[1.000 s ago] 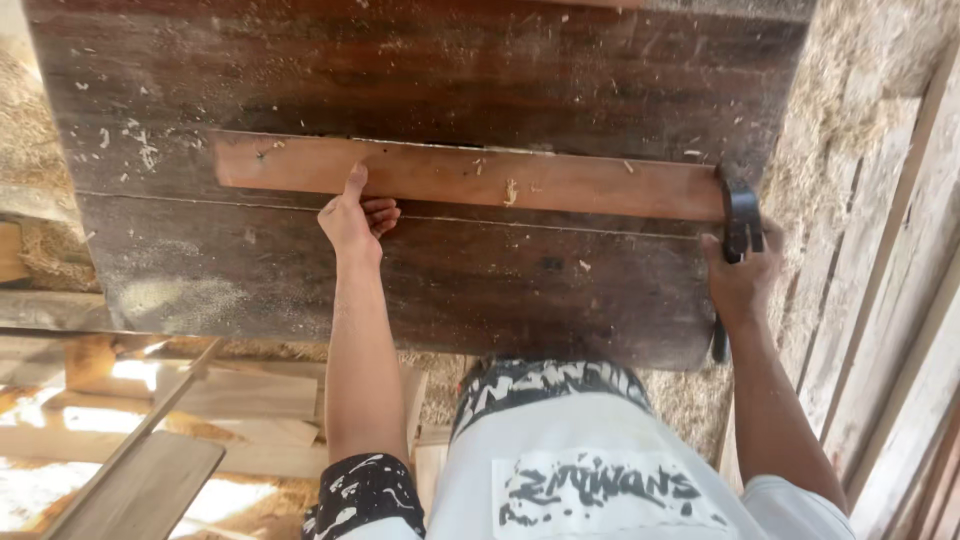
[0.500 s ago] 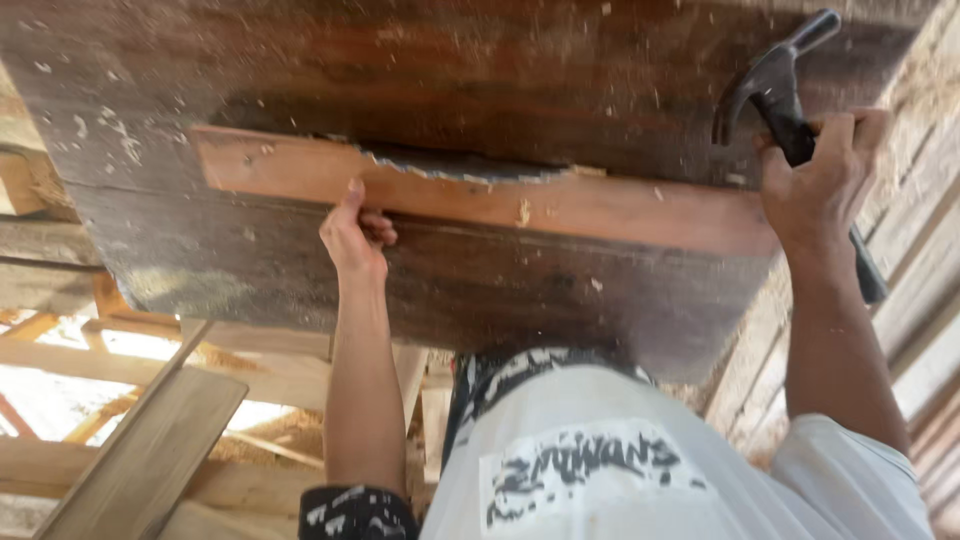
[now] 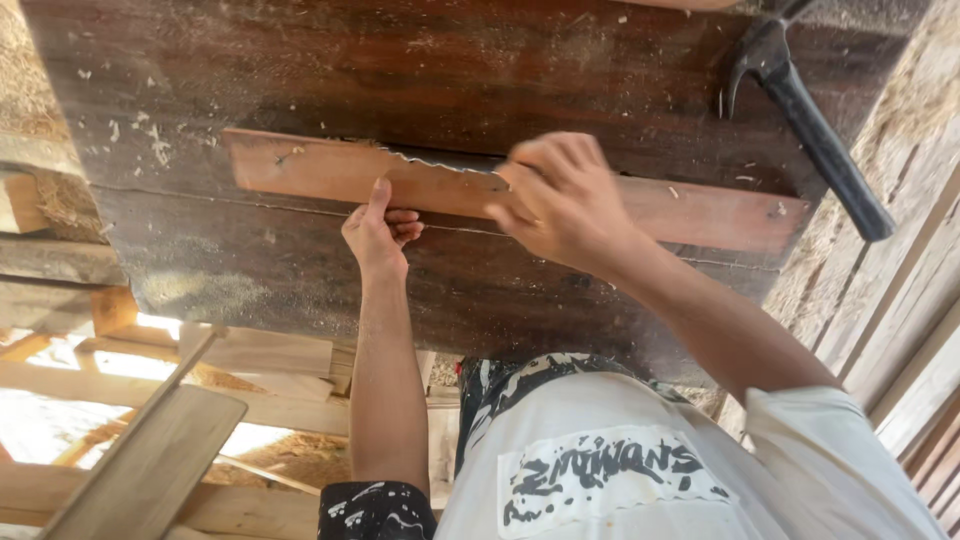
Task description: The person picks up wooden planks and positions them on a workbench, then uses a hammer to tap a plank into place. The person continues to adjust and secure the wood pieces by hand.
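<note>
My right hand [image 3: 560,200] is smeared with blur, so I cannot tell whether its fingers pinch anything or only press. It covers the middle of the pale reddish wooden strip [image 3: 300,165] and whatever lies on that stretch. The thin wavy-edged grey metal piece [image 3: 440,165] runs under that hand and I cannot see where it ends. The black claw hammer [image 3: 810,130] lying on the dark brown plank top [image 3: 300,270] loses the top of its head at the upper edge. The dark top is cut off above. My left hand [image 3: 378,232] shows only its back; its fingertips curl out of sight.
</note>
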